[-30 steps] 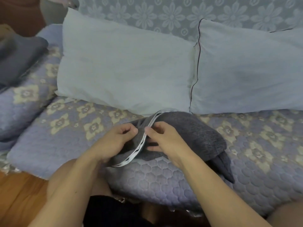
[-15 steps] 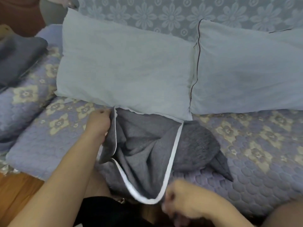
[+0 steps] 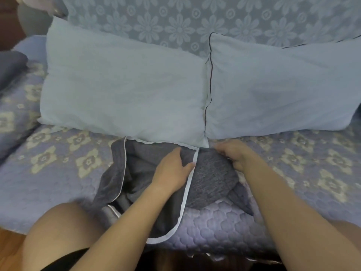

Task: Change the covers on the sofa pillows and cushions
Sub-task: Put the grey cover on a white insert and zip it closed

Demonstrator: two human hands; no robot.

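A dark grey pillow cover (image 3: 213, 178) with white trim lies opened out on the sofa seat, its mouth facing me. My left hand (image 3: 172, 169) reaches into the opening and lies flat on the inner fabric, thumb beside the white trim. My right hand (image 3: 234, 155) grips the outside of the cover at its far right end, fingers curled into the cloth. Two pale blue pillows, one on the left (image 3: 121, 85) and one on the right (image 3: 277, 90), lean against the sofa back just behind the cover.
The lavender quilted seat cover (image 3: 58, 173) with cream flowers spreads left and right. More folded dark grey fabric (image 3: 9, 65) lies on the left sofa section. My knee (image 3: 58, 231) is at the seat's front edge, with wooden floor (image 3: 9, 251) at lower left.
My left hand left the opening's left edge and went inside the cover. My right hand rose from the near trim to the cover's far right end. The opening has spread wider.
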